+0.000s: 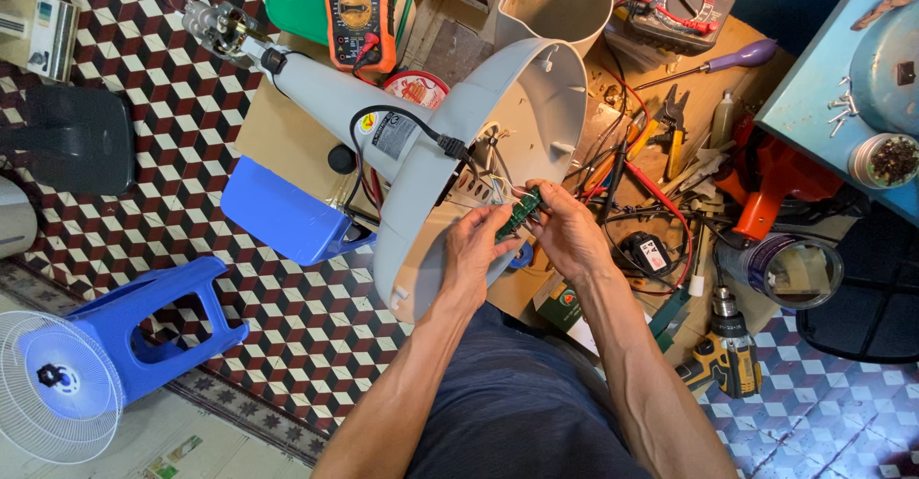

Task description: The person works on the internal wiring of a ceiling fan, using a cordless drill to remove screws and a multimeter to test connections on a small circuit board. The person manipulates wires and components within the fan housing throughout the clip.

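A small green circuit board [520,213] with thin wires running off it is held between both hands over the open underside of a grey fan base [536,96]. My left hand [476,249] grips the board's lower end. My right hand [565,230] pinches its upper end. The grey fan stand column [330,106] lies across brown cardboard [268,125], pointing up-left, with a black power cord [412,125] entering the base.
An orange multimeter [357,10] and a grey multimeter [682,0] lie at the top. Pliers, screwdrivers and red and black leads clutter the right. A yellow cordless drill [729,350] lies lower right. A blue plastic stool [144,326] and a fan grille [53,388] stand at lower left.
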